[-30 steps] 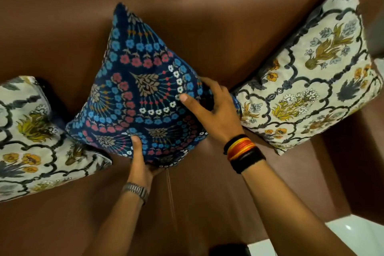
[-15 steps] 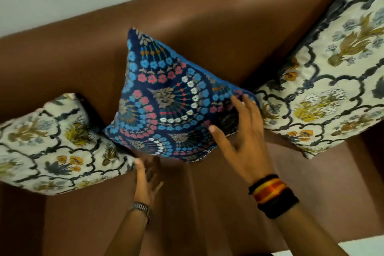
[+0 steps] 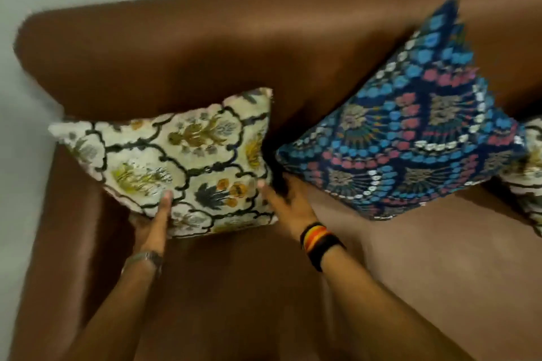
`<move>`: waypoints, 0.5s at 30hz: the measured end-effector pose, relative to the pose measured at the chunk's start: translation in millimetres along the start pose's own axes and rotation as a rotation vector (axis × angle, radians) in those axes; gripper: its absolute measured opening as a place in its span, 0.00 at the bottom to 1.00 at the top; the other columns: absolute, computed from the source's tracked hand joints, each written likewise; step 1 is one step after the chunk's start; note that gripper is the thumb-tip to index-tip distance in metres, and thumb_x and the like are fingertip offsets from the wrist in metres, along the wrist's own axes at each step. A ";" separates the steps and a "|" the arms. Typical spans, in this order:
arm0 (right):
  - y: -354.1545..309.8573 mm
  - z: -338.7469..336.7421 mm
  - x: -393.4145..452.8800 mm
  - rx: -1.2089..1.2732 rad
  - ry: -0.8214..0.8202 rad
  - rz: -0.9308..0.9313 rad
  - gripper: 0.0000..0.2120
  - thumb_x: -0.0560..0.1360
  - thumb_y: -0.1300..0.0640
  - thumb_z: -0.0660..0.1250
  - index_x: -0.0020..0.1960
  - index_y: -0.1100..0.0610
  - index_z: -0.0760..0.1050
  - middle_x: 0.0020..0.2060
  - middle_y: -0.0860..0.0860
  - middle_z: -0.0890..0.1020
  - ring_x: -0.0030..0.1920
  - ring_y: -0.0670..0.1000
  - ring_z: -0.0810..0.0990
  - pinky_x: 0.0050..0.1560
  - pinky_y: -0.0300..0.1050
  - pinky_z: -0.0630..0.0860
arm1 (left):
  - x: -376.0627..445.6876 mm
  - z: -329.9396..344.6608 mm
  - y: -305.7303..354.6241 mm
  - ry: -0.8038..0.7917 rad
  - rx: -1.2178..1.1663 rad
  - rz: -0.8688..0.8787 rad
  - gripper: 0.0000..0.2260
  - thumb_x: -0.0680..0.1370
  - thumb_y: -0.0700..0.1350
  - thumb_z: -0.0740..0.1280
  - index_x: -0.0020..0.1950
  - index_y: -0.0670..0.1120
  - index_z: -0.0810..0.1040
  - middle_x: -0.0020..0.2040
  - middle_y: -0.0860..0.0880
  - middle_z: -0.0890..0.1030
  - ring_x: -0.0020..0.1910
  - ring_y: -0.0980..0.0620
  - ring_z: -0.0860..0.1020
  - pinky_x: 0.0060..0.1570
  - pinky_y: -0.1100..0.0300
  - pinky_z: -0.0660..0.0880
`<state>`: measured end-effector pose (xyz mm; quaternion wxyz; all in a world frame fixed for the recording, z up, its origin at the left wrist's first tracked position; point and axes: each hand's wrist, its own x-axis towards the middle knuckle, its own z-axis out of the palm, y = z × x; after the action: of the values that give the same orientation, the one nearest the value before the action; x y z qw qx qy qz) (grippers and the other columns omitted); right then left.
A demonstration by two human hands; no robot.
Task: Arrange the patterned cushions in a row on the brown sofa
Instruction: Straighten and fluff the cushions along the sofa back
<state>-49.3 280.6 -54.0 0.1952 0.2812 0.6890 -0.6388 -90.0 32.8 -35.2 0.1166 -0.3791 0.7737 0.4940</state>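
Now off the blue cushion (image 3: 410,138), left leaning mid-sofa (image 3: 205,47). Left hand (image 3: 152,223) and right hand (image 3: 289,202) both gripping cream cushion (image 3: 181,161) near sofa's left end, probably to straighten next.

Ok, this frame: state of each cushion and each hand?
Cream cushion: tilted against the sofa back, gripped on both sides.
Blue cushion: leaning on a corner, free.
Far-right cushion: mostly out of frame.
Left hand: holding the cream cushion's lower edge.
Right hand: at its right edge.
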 end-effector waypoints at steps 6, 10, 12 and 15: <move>-18.0 66.1 19.0 0.047 0.093 0.111 0.58 0.62 0.13 0.56 0.85 0.40 0.55 0.84 0.49 0.65 0.82 0.57 0.66 0.81 0.63 0.62 | 47.4 -28.1 -15.0 -0.131 0.010 -0.009 0.52 0.74 0.66 0.71 0.85 0.48 0.42 0.85 0.45 0.56 0.82 0.42 0.57 0.78 0.46 0.55; -40.6 92.9 -16.1 -0.017 0.158 -0.080 0.45 0.66 0.16 0.62 0.78 0.37 0.68 0.77 0.46 0.74 0.81 0.53 0.67 0.78 0.62 0.66 | 67.4 -54.1 -37.4 -0.157 -0.046 -0.052 0.53 0.65 0.80 0.66 0.84 0.54 0.60 0.83 0.45 0.64 0.80 0.40 0.64 0.76 0.37 0.61; -67.9 102.5 -22.5 -0.117 0.204 -0.242 0.38 0.70 0.21 0.63 0.75 0.36 0.70 0.70 0.44 0.76 0.76 0.51 0.70 0.76 0.63 0.67 | 69.7 -57.6 -53.1 -0.235 -0.175 -0.101 0.48 0.63 0.82 0.64 0.77 0.58 0.72 0.75 0.47 0.75 0.73 0.40 0.73 0.69 0.34 0.70; -105.3 105.5 -4.6 -0.262 0.318 -0.356 0.35 0.72 0.23 0.62 0.75 0.38 0.69 0.68 0.46 0.76 0.74 0.53 0.71 0.74 0.70 0.65 | 55.2 -41.8 -55.9 -0.372 -0.252 -0.189 0.47 0.55 0.84 0.66 0.67 0.59 0.77 0.64 0.50 0.80 0.62 0.42 0.79 0.62 0.34 0.77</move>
<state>-122.4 172.9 18.7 0.0037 0.2250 0.8264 -0.5163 -80.4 -41.4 -83.4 0.2544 -0.3638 0.6325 0.6347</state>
